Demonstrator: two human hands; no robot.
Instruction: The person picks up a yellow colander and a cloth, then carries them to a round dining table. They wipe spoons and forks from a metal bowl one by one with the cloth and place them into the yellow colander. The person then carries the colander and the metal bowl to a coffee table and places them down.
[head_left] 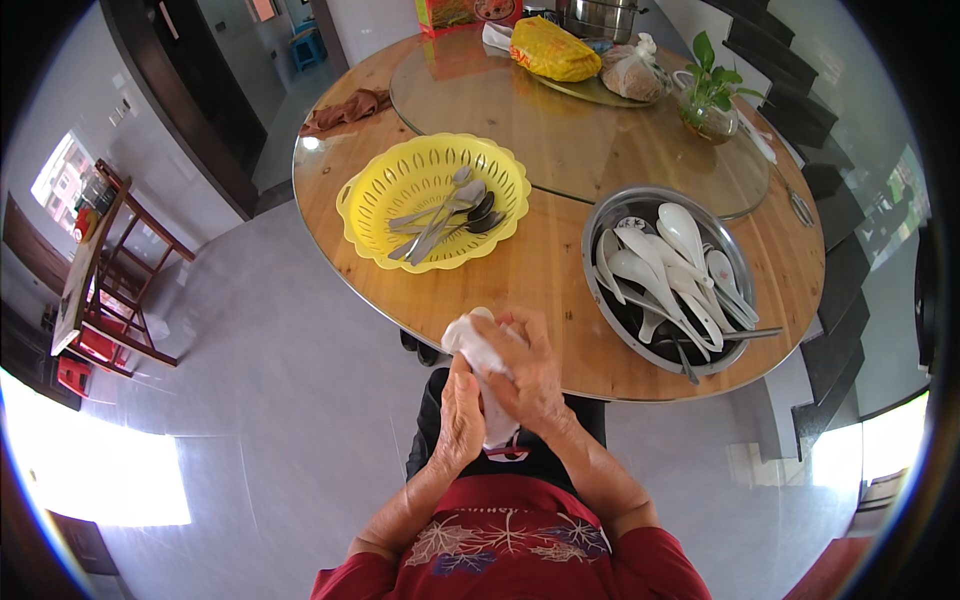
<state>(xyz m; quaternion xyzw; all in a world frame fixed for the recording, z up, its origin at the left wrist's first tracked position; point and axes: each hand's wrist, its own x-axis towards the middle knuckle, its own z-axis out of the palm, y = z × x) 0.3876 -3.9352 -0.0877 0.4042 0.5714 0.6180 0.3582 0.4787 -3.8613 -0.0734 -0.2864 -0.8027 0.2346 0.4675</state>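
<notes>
In front of my body, at the table's near edge, a crumpled white cloth [478,345] is bunched between my two hands. My left hand [461,418] is closed on it from the left, thumb pointing up. From the right, my right hand [532,376] wraps over it with bent fingers. A small pale rounded tip [483,313] shows at the top of the cloth; what it belongs to is hidden. Beyond my hands, a yellow plastic basket [365,215] holds several metal spoons [455,208]. To the right, a steel bowl [592,275] contains several white spoons [640,265] and some metal utensils.
The round wooden table [540,255] bears a glass turntable [470,95]. On it are a yellow bag [556,50], a tied clear bag [636,72] and a plant in a glass bowl [708,120]. A brown cloth [347,111] lies at the far left edge. Dark stairs [835,230] rise at right.
</notes>
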